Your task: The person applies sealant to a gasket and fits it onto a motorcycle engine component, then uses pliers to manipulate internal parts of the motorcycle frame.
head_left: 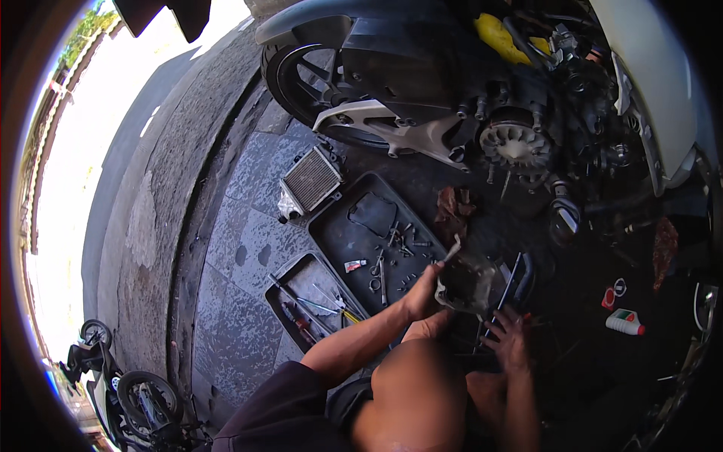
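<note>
My left hand [423,294] is closed around the edge of a grey metal engine cover [468,285], held tilted above my knees. My right hand [507,339] is beside the cover, fingers spread, with its fingertips at a long thin dark strip [509,288]. Whether they touch or grip the strip is unclear in the shade. To the left of the cover lies a large black tray [337,242] holding bolts, small metal parts and a dark gasket [372,214]. A smaller tray [273,292] beside it holds screwdrivers and other hand tools.
A partly dismantled motor scooter [422,68] stands ahead, its finned engine fan [515,145] exposed. A radiator [311,179] lies beyond the trays, and a rust-brown rag [454,209] beside them. A white bottle [623,322] is at right. Another motorbike [147,407] is at lower left.
</note>
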Motion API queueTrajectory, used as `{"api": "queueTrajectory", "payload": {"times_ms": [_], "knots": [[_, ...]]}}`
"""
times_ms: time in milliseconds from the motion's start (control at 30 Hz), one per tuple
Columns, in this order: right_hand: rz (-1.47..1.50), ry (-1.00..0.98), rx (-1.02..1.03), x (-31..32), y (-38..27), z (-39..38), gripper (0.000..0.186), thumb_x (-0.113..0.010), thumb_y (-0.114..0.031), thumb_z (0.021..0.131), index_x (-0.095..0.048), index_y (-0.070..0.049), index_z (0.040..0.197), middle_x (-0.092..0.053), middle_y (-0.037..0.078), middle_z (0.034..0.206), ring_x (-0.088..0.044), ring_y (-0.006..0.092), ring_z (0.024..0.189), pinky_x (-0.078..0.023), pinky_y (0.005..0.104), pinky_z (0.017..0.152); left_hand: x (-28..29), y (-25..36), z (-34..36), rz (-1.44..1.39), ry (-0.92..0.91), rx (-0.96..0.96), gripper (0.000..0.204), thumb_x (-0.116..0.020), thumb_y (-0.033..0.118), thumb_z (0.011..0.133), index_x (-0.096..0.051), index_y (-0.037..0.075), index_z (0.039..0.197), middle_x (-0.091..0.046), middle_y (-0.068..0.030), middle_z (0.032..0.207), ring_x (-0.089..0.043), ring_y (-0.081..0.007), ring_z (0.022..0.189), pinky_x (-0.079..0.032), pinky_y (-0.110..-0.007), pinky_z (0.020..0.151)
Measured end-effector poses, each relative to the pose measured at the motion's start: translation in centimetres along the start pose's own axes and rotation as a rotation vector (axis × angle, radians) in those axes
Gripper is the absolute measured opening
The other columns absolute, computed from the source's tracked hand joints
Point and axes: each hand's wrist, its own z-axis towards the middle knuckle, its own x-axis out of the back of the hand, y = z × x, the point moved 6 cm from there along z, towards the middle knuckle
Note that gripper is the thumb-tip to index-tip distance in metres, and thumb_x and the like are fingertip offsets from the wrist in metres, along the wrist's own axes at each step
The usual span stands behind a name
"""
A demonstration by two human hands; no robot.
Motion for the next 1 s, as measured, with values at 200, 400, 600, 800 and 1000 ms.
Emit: {"api": "queueTrajectory", "payload": {"times_ms": [200, 400, 600, 800, 1000], "knots": [[0.191, -0.019, 0.081, 0.0, 3.3, 3.5, 0.054, -0.065, -0.036, 0.093, -0.053, -0.004, 0.134, -0.060, 0.011, 0.127, -0.056, 0.0249, 0.117, -0.045, 0.0408, 0.101, 0.9, 0.7, -1.1, 1.418, 0.256, -0.200, 0.039, -0.055, 0.033, 0.096, -0.067, -0.002, 0.109, -0.069, -0.0235, 0.101, -0.068, -0.0360, 0.095, -0.051, -0.043, 0.086], [-0.173, 0.229, 0.362, 4.1, 4.2, 4.8, 0.039, -0.067, -0.024, 0.092, -0.060, -0.004, 0.124, -0.061, 0.005, 0.117, -0.057, 0.0183, 0.106, -0.044, 0.0367, 0.096, 9.2, 13.1, -3.6, 2.100, 1.104, -0.780, 0.061, -0.059, 0.003, 0.075, -0.055, 0.011, 0.135, -0.047, -0.0190, 0.140, -0.048, -0.0397, 0.115, -0.040, -0.047, 0.096], [-0.254, 0.335, 0.251, 9.5, 4.9, 7.0, 0.034, -0.064, -0.022, 0.094, -0.062, -0.001, 0.121, -0.063, 0.005, 0.113, -0.059, 0.0180, 0.103, -0.045, 0.0351, 0.095, 11.6, 19.1, -4.5, 2.475, 0.855, -0.739, 0.014, -0.056, 0.018, 0.087, -0.066, 0.009, 0.090, -0.065, -0.0103, 0.088, -0.055, -0.0318, 0.095, -0.041, -0.043, 0.082], [-0.799, 0.512, 0.482, 5.9, -3.3, 3.6, 0.040, -0.059, -0.027, 0.099, -0.057, -0.001, 0.129, -0.065, 0.014, 0.119, -0.063, 0.0225, 0.108, -0.048, 0.0366, 0.094, -5.6, 15.1, -5.2, 2.087, 0.337, -0.769, 0.015, -0.063, 0.013, 0.090, -0.067, 0.004, 0.101, -0.068, -0.0155, 0.091, -0.066, -0.0369, 0.084, -0.053, -0.042, 0.073], [-0.987, -0.124, 0.747, -10.5, -11.8, -1.2, 0.034, -0.062, -0.025, 0.098, -0.062, 0.000, 0.120, -0.069, 0.011, 0.099, -0.067, 0.0172, 0.091, -0.053, 0.0295, 0.075, -14.3, 5.4, -1.8, 2.033, -0.348, -0.598, 0.029, -0.064, 0.031, 0.092, -0.067, 0.003, 0.092, -0.068, -0.0180, 0.082, -0.066, -0.0393, 0.079, -0.053, -0.046, 0.067]]}}
